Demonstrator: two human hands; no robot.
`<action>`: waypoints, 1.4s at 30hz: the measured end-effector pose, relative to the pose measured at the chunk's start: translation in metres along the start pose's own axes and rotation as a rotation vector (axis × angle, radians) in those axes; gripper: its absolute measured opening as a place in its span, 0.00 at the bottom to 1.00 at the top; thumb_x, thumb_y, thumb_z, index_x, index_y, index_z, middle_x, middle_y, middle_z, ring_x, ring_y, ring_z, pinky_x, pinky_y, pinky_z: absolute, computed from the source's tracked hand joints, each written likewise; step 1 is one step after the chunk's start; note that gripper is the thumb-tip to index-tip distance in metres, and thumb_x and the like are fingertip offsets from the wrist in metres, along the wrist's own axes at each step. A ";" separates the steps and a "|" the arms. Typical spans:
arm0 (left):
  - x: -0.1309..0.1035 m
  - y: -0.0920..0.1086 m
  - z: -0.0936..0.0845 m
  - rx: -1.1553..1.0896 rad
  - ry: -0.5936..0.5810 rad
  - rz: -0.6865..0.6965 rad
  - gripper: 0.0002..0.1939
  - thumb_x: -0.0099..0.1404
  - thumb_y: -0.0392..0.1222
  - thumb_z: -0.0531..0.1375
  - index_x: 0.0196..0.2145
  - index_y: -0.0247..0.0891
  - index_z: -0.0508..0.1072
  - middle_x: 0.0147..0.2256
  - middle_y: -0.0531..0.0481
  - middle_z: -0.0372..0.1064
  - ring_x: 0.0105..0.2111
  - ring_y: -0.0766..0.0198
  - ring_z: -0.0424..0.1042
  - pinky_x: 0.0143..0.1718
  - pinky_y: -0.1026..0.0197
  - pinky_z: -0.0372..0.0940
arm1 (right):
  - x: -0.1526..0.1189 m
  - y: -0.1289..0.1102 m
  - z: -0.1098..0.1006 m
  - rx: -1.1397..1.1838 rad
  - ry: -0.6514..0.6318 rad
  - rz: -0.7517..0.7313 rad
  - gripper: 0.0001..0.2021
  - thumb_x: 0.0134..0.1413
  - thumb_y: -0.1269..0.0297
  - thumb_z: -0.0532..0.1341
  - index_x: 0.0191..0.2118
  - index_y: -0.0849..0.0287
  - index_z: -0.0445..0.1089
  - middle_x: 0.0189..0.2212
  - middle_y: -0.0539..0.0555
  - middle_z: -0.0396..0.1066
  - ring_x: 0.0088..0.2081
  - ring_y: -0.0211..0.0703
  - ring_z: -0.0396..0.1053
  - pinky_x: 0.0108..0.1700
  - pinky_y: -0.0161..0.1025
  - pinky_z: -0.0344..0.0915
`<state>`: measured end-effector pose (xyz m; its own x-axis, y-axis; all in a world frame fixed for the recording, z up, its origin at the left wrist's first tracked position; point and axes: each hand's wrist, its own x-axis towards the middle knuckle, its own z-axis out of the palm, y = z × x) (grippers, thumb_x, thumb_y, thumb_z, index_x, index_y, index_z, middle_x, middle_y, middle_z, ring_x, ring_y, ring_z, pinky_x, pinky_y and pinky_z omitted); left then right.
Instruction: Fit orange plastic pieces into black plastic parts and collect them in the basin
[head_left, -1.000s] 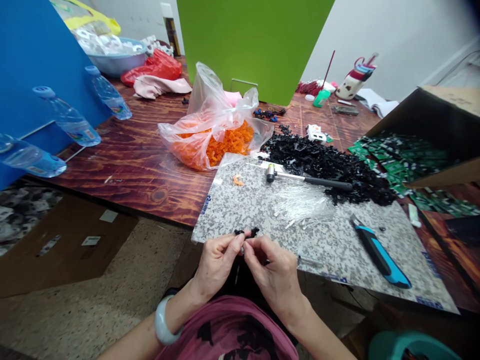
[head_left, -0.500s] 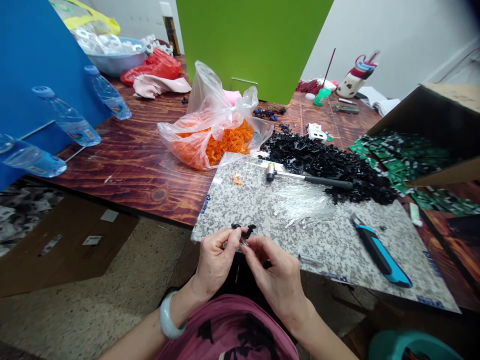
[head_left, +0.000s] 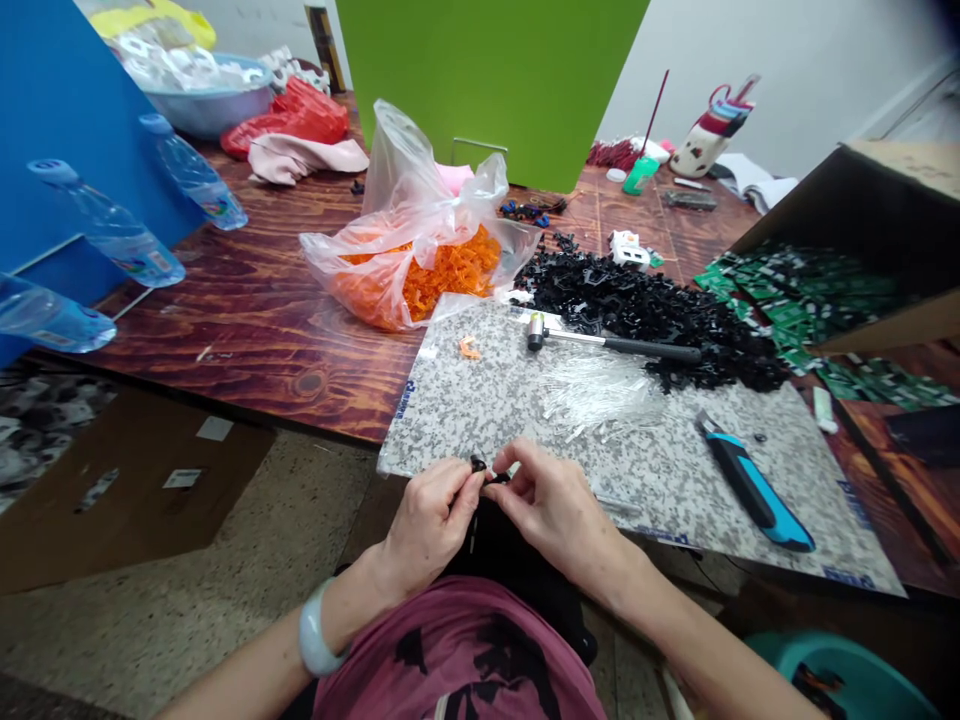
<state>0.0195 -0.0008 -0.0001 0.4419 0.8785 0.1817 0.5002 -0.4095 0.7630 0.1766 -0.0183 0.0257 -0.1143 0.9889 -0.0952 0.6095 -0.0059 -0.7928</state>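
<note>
My left hand [head_left: 433,517] pinches a small black part [head_left: 495,479] at the board's front edge. My right hand [head_left: 556,505] has its thumb and forefinger closed on the other end of this part. The speckled board [head_left: 465,420] carries an orange piece [head_left: 469,348], a hammer [head_left: 619,345] with a black handle, a heap of thin clear strips [head_left: 592,392] and a blue and black cutter [head_left: 757,490]. A pile of black parts [head_left: 652,310] lies at the board's back edge.
A clear bag of orange parts [head_left: 450,268] stands behind the board. Green pieces [head_left: 795,300] spill from a cardboard box [head_left: 892,215] at the right. Bottles [head_left: 135,235] lean at the left. A teal bucket [head_left: 847,660] is at the lower right.
The black part has turned between my fingers, and my right hand has shifted its grip, its forefinger now raised and bent. The whole view has moved slightly.
</note>
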 end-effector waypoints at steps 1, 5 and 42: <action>0.000 0.000 -0.001 0.007 -0.014 0.016 0.16 0.67 0.36 0.48 0.20 0.40 0.61 0.20 0.53 0.58 0.22 0.65 0.59 0.25 0.63 0.54 | 0.000 0.000 -0.001 -0.060 -0.024 -0.022 0.05 0.52 0.71 0.60 0.35 0.57 0.64 0.18 0.45 0.66 0.19 0.35 0.64 0.23 0.30 0.56; 0.000 -0.001 -0.005 -0.001 -0.074 0.039 0.16 0.67 0.35 0.47 0.21 0.40 0.59 0.21 0.54 0.57 0.22 0.65 0.59 0.25 0.63 0.54 | 0.002 -0.004 -0.008 -0.308 -0.133 -0.140 0.05 0.55 0.72 0.57 0.38 0.59 0.63 0.21 0.49 0.69 0.23 0.40 0.67 0.26 0.33 0.53; -0.007 -0.010 -0.015 -0.488 -0.104 -0.287 0.14 0.67 0.42 0.52 0.32 0.34 0.74 0.24 0.53 0.67 0.27 0.66 0.67 0.31 0.67 0.60 | -0.010 0.019 0.018 0.254 0.079 -0.098 0.09 0.55 0.60 0.62 0.38 0.59 0.68 0.24 0.48 0.68 0.22 0.33 0.62 0.24 0.30 0.60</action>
<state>-0.0001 0.0007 -0.0001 0.4229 0.8985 -0.1179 0.2205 0.0242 0.9751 0.1753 -0.0309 0.0014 -0.0956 0.9950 0.0286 0.3815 0.0632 -0.9222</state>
